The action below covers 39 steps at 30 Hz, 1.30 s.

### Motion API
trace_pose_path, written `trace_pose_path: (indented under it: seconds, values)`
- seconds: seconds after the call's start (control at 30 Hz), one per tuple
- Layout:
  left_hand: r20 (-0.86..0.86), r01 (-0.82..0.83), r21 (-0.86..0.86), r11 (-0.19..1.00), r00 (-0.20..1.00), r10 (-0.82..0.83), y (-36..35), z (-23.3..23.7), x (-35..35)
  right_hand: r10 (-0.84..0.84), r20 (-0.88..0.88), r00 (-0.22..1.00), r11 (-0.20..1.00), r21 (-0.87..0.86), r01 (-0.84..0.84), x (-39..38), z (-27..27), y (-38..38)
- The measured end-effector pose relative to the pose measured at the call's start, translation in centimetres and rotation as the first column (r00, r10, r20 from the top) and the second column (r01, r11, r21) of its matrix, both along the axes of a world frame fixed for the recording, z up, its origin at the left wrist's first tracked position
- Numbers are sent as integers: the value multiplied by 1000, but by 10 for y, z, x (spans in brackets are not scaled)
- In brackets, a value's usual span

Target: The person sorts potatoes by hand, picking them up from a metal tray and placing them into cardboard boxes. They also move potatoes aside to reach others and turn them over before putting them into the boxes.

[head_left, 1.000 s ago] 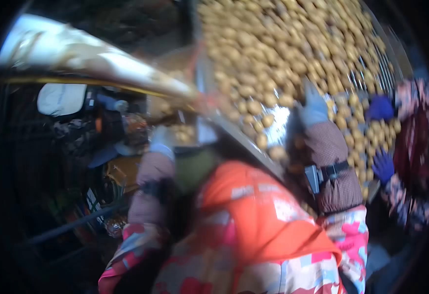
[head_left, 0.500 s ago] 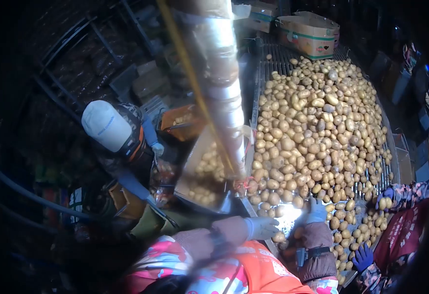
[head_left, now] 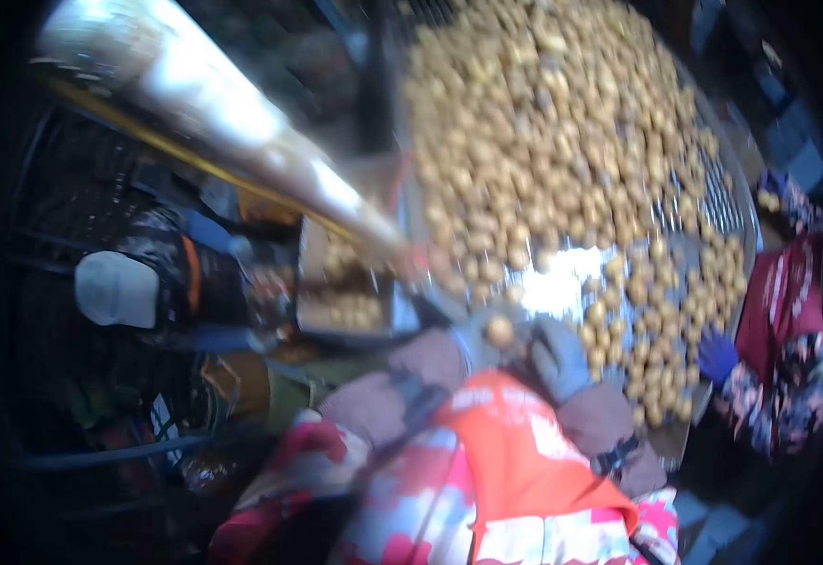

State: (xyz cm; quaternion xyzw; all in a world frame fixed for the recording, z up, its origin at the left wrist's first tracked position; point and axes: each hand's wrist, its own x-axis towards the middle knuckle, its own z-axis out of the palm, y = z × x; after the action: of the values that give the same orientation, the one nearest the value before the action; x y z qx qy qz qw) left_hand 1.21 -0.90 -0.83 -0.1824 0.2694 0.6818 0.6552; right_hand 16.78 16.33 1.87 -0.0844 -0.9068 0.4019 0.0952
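Observation:
Close in front of the orange apron, my left hand (head_left: 475, 341), in a grey-blue glove, is beside a single potato (head_left: 499, 330). My right hand (head_left: 558, 356), gloved the same way, is just to the right of that potato. Motion blur smears both hands, so their fingers and any grip on the potato cannot be made out. Beyond them, a large heap of potatoes (head_left: 543, 141) covers the slatted table (head_left: 727, 209). A bright glare patch lies on the table surface just past my hands.
A wrapped pole (head_left: 242, 113) slants across the upper left. An open carton (head_left: 312, 282) of potatoes stands left of the table. One co-worker in a pale cap (head_left: 118, 289) is at the left; another, in a maroon vest (head_left: 780, 292) with purple gloves, is at the right edge.
The whole view has turned and shifted. My hands have come closer together near the apron, with a potato now between them. The co-worker's purple glove at the right remains beside the table.

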Motion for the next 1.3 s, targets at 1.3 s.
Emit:
trace_pose_path:
  seconds: [1.3]
  values:
    - [-245,-38,-879,476,-820,-518,66,56,-103,-305,294,906,863,487,132,62,16,-3]
